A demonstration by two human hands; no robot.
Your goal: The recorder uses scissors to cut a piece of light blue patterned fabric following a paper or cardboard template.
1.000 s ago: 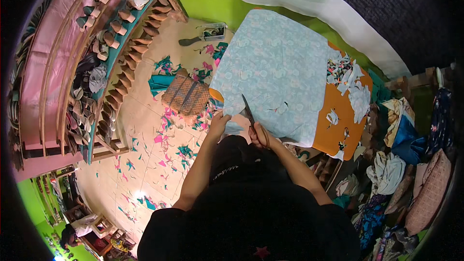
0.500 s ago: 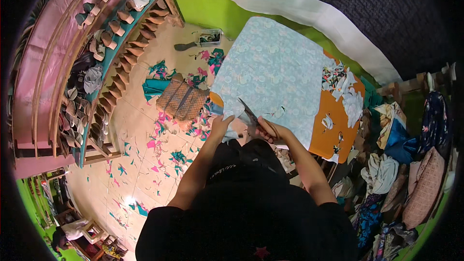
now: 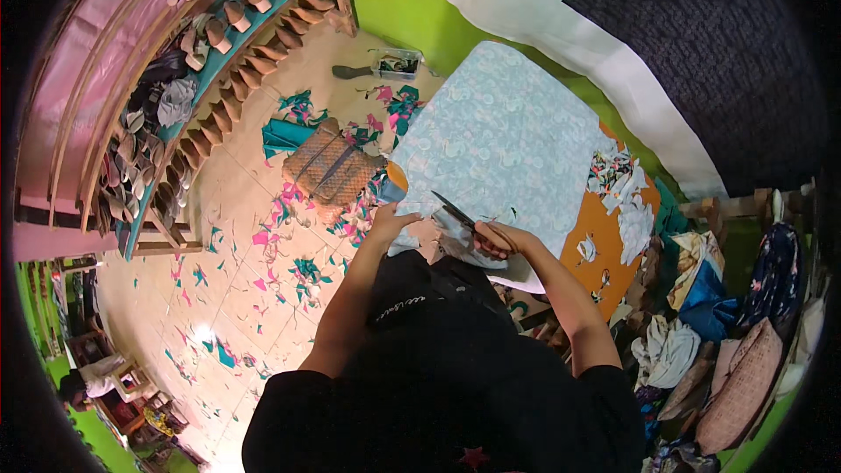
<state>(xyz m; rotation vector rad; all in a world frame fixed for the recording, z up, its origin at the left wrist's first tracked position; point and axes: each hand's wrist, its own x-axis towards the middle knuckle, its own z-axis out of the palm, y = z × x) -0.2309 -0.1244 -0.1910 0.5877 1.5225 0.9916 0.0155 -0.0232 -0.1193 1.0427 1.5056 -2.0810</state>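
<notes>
My right hand (image 3: 498, 241) grips the handles of a pair of dark scissors (image 3: 453, 209). Their blades point up and to the left, over the near edge of the table. Just left of them, my left hand (image 3: 392, 221) pinches a piece of white fabric (image 3: 424, 204); part of that fabric hangs down between my hands. A large pale blue patterned cloth (image 3: 504, 123) is spread over the table beyond both hands. Whether the blades are on the fabric is too small to tell.
White fabric scraps (image 3: 632, 219) lie on the orange tabletop (image 3: 585, 226) at the right. Left of the table, a brown woven bag (image 3: 328, 165) sits among colourful scraps on the tiled floor. A shoe rack (image 3: 197, 114) curves along the left; piled clothes (image 3: 674, 342) fill the right side.
The view has turned slightly, so the surroundings appear shifted. Both hands keep their holds on the scissors and the white fabric.
</notes>
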